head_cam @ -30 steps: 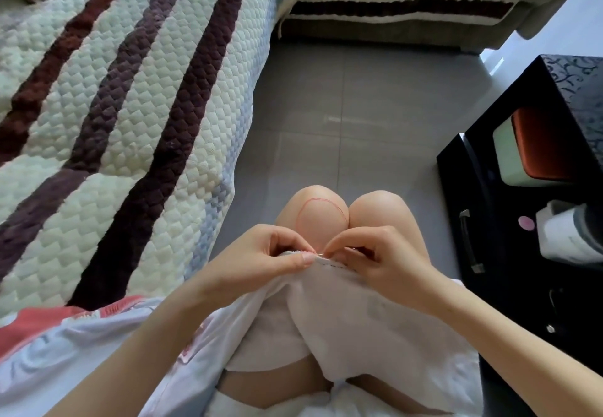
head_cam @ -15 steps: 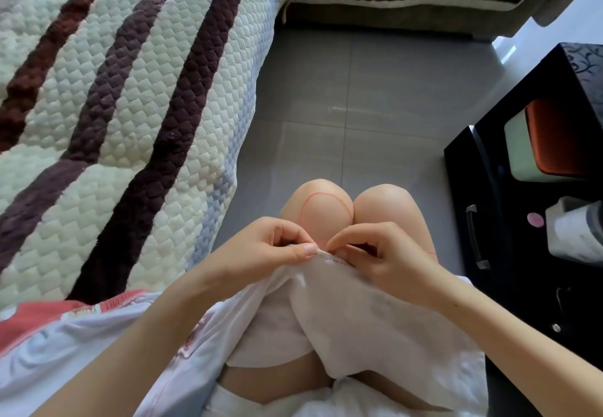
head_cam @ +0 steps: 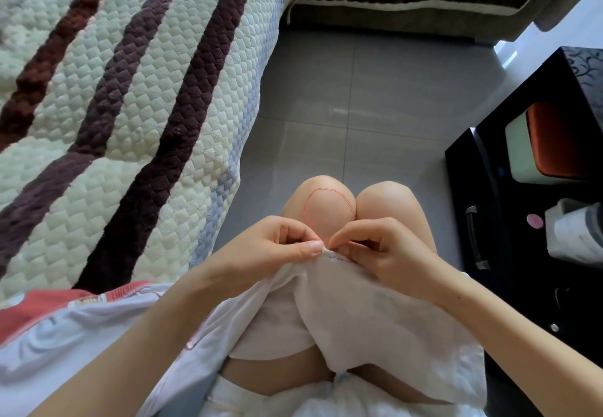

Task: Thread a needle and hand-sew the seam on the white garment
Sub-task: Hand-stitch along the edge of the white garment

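Low centre, the left hand (head_cam: 277, 250) and right hand (head_cam: 388, 250) both pinch the white garment (head_cam: 359, 312) at its seam edge, thin limp cloth probably best held taut there.

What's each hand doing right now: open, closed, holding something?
Left hand: closed, pinching the white garment at its seam edge.
Right hand: closed, pinching the same edge where the red thread ends; needle not discernible.

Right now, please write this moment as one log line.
left hand: pinches garment edge | right hand: pinches seam | thread: loop over knee
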Motion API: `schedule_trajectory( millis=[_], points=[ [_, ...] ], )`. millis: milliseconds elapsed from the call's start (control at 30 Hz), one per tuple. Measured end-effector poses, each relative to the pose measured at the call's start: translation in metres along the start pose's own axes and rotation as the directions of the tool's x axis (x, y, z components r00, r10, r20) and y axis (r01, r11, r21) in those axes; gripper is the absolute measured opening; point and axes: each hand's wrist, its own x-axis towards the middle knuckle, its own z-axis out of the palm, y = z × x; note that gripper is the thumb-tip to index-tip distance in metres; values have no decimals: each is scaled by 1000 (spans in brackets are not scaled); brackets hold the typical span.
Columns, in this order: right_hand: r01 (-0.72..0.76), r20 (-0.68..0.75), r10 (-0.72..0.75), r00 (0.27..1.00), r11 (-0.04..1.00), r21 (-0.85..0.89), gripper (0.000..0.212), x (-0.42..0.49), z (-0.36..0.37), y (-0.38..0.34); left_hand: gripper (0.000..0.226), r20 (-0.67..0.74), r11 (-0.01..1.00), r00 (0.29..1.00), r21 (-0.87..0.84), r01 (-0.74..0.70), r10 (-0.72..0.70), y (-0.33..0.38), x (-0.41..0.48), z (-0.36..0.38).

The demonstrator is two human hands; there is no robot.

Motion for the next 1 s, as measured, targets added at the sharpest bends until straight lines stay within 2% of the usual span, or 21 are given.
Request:
schedule_trajectory(
  millis=[367,500,600,667,833,1000],
  points=[
    [70,-12,-70,998,996,55,27,-2,7,-5,14,0,999,1000,-47,3,-3,-3,-2,0],
    [-18,2,18,1000,980,196,16,-5,7,2,15,-2,998,1000,-64,-21,21,-6,-4,6],
    [19,-39,-17,999,998,52,11,-8,1,7,14,-2,994,999,-91,-54,54,-7,-6,9],
    [45,-69,-46,997,999,-16,20,-11,-1,7,14,-4,992,997,-94,-80,79,-6,-6,10],
    [136,-142,-135,981,991,1,22,-13,8,2,17,-54,985,991,-117,-127,122,-6,-8,16],
    [149,-179,-136,974,987,62,19,-15,14,0,18,-96,984,984,-83,-159,151,-6,-11,21]
  ],
)
